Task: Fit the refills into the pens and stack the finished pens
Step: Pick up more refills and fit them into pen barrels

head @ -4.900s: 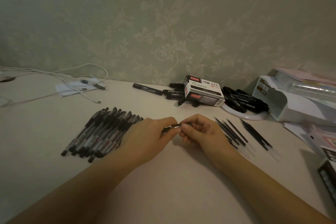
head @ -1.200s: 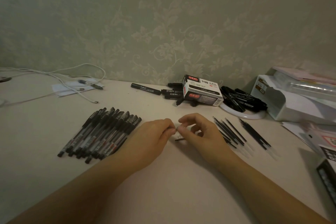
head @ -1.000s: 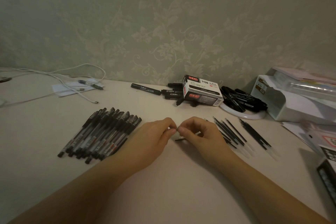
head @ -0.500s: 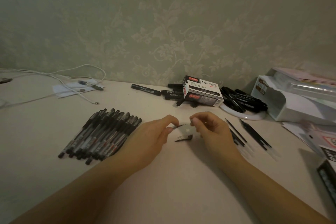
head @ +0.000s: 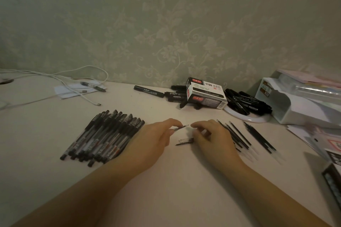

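Observation:
My left hand (head: 153,143) pinches a pen (head: 180,127) near its front, and the metal tip points right, bare. My right hand (head: 212,138) sits just right of it with curled fingers. Its fingertips pinch the right end of a clear pen cap with a black clip (head: 185,141), which lies on the table between my hands. A stack of finished capped pens (head: 103,138) lies to the left. Loose black refills (head: 239,137) lie fanned out to the right, partly hidden by my right hand.
At the back stand a black-and-white pen box (head: 205,96) and black markers (head: 247,102) on a white plate. A white organiser (head: 295,105) and papers fill the right side. White cables (head: 60,81) trail at the back left.
My hands drew apart, leaving the pen in the left with its tip exposed. The right hand then dropped to the cap on the table.

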`<state>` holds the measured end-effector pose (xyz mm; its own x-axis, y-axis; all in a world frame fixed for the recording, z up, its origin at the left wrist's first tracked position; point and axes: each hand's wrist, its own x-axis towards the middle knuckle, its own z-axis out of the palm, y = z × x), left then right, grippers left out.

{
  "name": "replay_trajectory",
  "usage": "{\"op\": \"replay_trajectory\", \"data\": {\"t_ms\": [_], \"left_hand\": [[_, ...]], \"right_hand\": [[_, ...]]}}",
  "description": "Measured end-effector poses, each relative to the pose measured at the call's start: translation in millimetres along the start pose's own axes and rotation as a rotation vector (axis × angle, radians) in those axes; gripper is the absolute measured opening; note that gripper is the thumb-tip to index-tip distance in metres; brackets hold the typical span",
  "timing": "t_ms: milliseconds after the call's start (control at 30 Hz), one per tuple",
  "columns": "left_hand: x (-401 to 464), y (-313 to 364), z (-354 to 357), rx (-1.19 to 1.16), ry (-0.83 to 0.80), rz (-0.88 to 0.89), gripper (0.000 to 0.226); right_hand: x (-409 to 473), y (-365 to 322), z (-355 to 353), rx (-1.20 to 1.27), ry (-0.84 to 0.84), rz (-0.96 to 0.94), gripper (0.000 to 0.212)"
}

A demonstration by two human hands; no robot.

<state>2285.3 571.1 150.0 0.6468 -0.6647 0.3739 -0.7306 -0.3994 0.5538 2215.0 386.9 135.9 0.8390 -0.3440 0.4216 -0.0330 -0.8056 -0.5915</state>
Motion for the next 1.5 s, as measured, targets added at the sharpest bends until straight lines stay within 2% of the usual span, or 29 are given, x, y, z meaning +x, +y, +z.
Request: {"op": "replay_trajectory", "data": {"t_ms": [133, 267, 533, 600, 700, 767, 800, 933, 1100, 1200, 1367, 1500], "left_hand": [[1.1, -1.5, 0.8, -0.078, 0.135, 0.062, 0.032], [2.7, -2.6, 3.0, -0.120, 0.207, 0.132, 0.036], [0.7, 0.6, 3.0, -0.029, 0.130, 0.207, 0.042], [0.0, -0.4, 3.3, -0.013, 0.127, 0.197, 0.042], [-1.2, -2.7, 3.1, 0.010, 0.129, 0.141, 0.041], [-1.0, -3.8, 1.1, 0.035, 0.147, 0.095, 0.039], [-0.6, -4.4, -1.0, 0.057, 0.164, 0.065, 0.036], [1.5, -12.2, -15.7, 0.183, 0.237, -0.114, 0.021], [1.6, -26.0, -38.9, 0.375, 0.291, -0.298, 0.012], [1.7, -29.2, -48.0, 0.414, 0.260, -0.377, 0.011], [1.8, -32.3, -62.4, 0.404, 0.253, -0.418, 0.015], [0.9, -26.8, -68.2, 0.330, 0.040, -0.434, 0.015]], "right_hand": [[-2.5, -12.7, -8.3, 0.265, 0.096, 0.067, 0.012], [-7.2, -32.9, -9.2, 0.683, -0.055, 0.165, 0.011], [-6.3, -32.7, -7.0, 0.900, -0.120, 0.289, 0.012], [-1.8, -31.9, -8.2, 0.981, -0.068, 0.328, 0.012], [9.1, -25.0, -20.0, 1.129, 0.171, 0.405, 0.013], [14.0, -14.5, -29.7, 1.003, 0.336, 0.404, 0.010], [14.8, -8.3, -32.7, 0.871, 0.364, 0.385, 0.009], [10.5, 8.9, -29.6, 0.266, 0.213, 0.214, 0.010], [4.8, 12.9, -21.3, -0.223, 0.141, 0.056, 0.007], [4.0, 13.5, -19.0, -0.341, 0.091, 0.075, 0.011], [3.8, 15.2, -18.5, -0.337, 0.088, 0.043, 0.013], [4.8, 14.0, -16.6, -0.286, 0.156, 0.006, 0.015]]}}
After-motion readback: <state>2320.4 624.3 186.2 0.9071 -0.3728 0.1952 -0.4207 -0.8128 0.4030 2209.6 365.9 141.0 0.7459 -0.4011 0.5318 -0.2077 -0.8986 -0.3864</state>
